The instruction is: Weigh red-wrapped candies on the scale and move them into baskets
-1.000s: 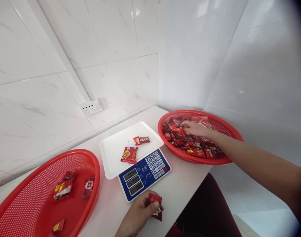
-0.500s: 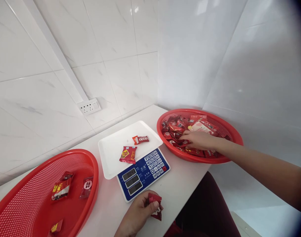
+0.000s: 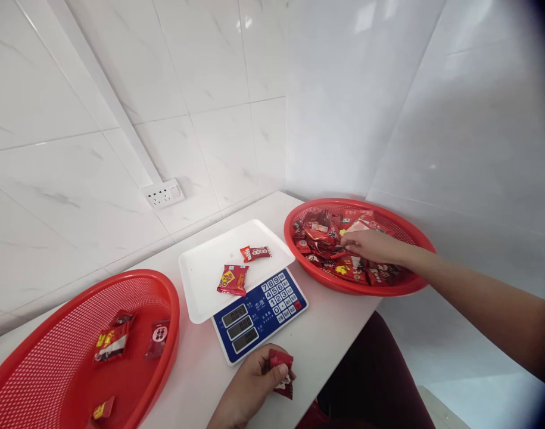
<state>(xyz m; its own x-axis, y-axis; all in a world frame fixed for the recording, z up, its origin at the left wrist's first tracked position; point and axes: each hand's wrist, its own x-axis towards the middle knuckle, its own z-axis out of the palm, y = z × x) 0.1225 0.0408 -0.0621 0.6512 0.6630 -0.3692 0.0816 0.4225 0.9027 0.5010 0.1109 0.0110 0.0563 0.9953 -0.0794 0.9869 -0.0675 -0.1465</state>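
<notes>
My left hand [image 3: 259, 381] is closed around a small red snack packet [image 3: 282, 375], just in front of the scale at the table's near edge. Over in the right red basket [image 3: 428, 268], my right hand [image 3: 366, 245] reaches among many red-wrapped snack packets [image 3: 319, 238]. Its fingers are bent together, and whatever they pinch, if anything, is hidden. Between the hands stands a blue and white digital scale [image 3: 258, 313] with a white tray [image 3: 201, 274]. On that tray lie a square red packet [image 3: 233, 279] and a smaller red candy [image 3: 256, 253].
At the left stands another red basket [image 3: 165, 286] holding a few packets, among them a red, yellow and white one [image 3: 111, 345]. White tiled walls meet behind the table [image 3: 192, 369]. A socket [image 3: 162, 193] is on the wall.
My right hand has shifted slightly right within the basket, uncovering packets near its fingers. My left hand stays in place with its packet, and the packets on the tray are unchanged.
</notes>
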